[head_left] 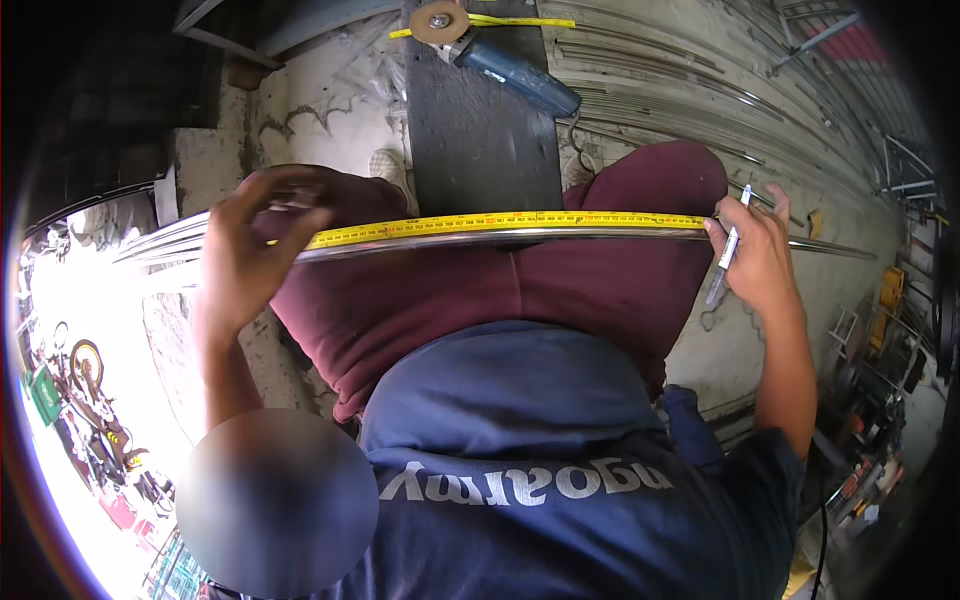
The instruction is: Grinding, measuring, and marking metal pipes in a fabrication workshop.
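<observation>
Across my thighs lies a long shiny metal tube (450,240), with a yellow measuring tape (520,219) stretched along it. My left hand (245,250) is over the left part of the tape and tube. Its thumb stands apart from its fingers, which are curled and a little blurred; whether it touches the tape is unclear. My right hand (758,255) is closed, with a white-and-grey marker pen (729,250) held upright between the fingers. Its thumb and fingertip meet the right end of the visible tape. The tube runs on past this hand to the right.
An angle grinder (515,75) with a brown disc rests on a dark board (485,150) ahead, beside a yellow strip (520,20). Many long metal rods (670,90) lie on the floor at far right. A bicycle (88,370) and clutter stand at left, tools at right.
</observation>
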The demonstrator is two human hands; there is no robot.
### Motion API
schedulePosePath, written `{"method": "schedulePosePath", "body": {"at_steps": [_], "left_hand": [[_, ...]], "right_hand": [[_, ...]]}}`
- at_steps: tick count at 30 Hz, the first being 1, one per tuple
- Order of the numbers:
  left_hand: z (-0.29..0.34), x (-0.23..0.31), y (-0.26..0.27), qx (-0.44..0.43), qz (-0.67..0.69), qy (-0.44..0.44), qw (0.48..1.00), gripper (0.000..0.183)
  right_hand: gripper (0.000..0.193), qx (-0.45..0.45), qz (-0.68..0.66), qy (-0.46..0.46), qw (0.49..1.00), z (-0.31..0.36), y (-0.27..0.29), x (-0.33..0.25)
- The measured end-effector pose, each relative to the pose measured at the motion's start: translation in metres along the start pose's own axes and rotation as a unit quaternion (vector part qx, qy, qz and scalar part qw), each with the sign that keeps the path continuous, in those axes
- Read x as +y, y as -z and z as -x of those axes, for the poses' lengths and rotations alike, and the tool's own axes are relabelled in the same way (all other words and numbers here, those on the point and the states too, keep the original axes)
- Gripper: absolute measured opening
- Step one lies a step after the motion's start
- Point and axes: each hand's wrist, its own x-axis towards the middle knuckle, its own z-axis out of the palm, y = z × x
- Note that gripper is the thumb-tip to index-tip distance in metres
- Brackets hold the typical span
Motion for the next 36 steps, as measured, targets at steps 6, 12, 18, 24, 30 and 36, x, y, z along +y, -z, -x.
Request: {"method": "schedulePosePath", "body": {"at_steps": [6,12,18,24,30,36], "left_hand": [[-0.057,0.064,-0.042,-0.230,0.029,-0.023,0.973,0.035],[-0.089,0.071,-0.066,-0.325,0.006,0.003,0.946,0.023],[-0.093,0.070,-0.083,-0.348,0.001,0.007,0.937,0.022],[-0.098,0.069,-0.088,-0.379,0.005,0.033,0.925,0.022],[-0.101,0.068,-0.094,-0.384,0.023,0.097,0.918,0.023],[-0.096,0.073,-0.098,-0.348,-0.012,0.109,0.931,0.024]], "right_hand": [[0.021,-0.003,-0.003,-0.003,1.000,0.001,0.001,0.001],[0.021,0.007,-0.004,0.012,1.000,0.003,-0.002,0.006],[0.020,0.028,0.002,0.021,0.999,0.004,-0.005,0.008],[0.019,0.026,0.004,0.015,1.000,0.004,-0.007,0.008],[0.019,0.022,0.010,0.008,1.000,0.005,-0.007,0.008],[0.021,0.050,0.029,0.001,0.998,0.010,-0.013,0.006]]}}
